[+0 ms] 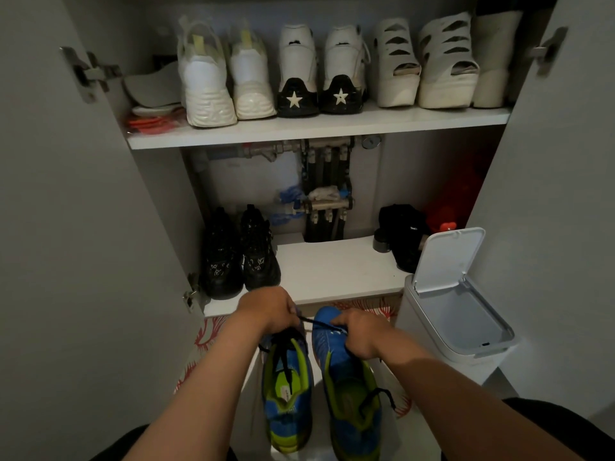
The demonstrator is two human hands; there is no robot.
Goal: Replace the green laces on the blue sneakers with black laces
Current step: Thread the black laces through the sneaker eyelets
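Note:
Two blue sneakers with lime-green lining stand side by side on the floor, toes pointing away from me: the left sneaker (288, 394) and the right sneaker (349, 387). A black lace (317, 323) is stretched taut between my hands above their toes. My left hand (269, 309) pinches one end over the left sneaker, and my right hand (361, 331) grips the other end over the right sneaker's toe. More black lace runs down the left sneaker's tongue (283, 361), and a loose black end (382, 394) lies by the right sneaker's collar. No green lace is visible.
An open cupboard stands ahead, its doors swung wide. Black shoes (239, 254) sit on the bottom shelf (332, 271), white shoes on the upper shelf (316, 128). A white bin (456, 314) with its lid up stands close on the right. A red-patterned mat (206, 334) lies underneath.

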